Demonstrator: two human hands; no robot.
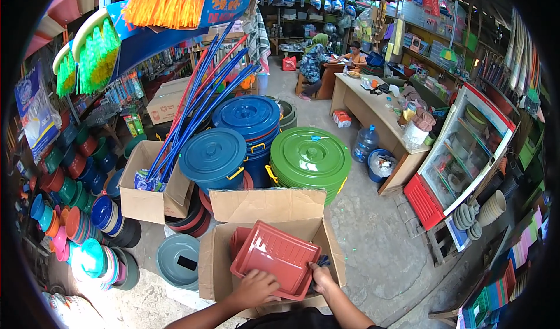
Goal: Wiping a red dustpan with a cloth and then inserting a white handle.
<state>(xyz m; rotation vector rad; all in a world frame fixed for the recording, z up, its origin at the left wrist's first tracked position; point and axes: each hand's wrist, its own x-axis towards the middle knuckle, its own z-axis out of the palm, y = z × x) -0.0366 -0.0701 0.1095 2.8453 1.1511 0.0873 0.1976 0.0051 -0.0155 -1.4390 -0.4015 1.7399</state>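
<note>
A brick-red plastic tray (279, 250) with a ribbed slope, like a paint roller tray, lies tilted over an open cardboard box (267, 205). Another tray edge shows beneath it, and more red plastic (239, 239) sits inside the box. My left hand (256, 287) has its fingers bent over the tray's lower left rim; the thumb is hidden. At the lower right corner my right hand (322, 279) grips the edge. Just beyond those fingers is a small dark bundle (323, 261) that I cannot make out.
Lidded blue bins (212, 154) and green bins (310, 157) stand beyond the box. A carton of blue and red poles (153, 198) and a grey basin (177, 260) are on the left. Brushes (100, 58) hang overhead. Two people sit by a far desk (331, 78); a glass cabinet (461, 154) stands right.
</note>
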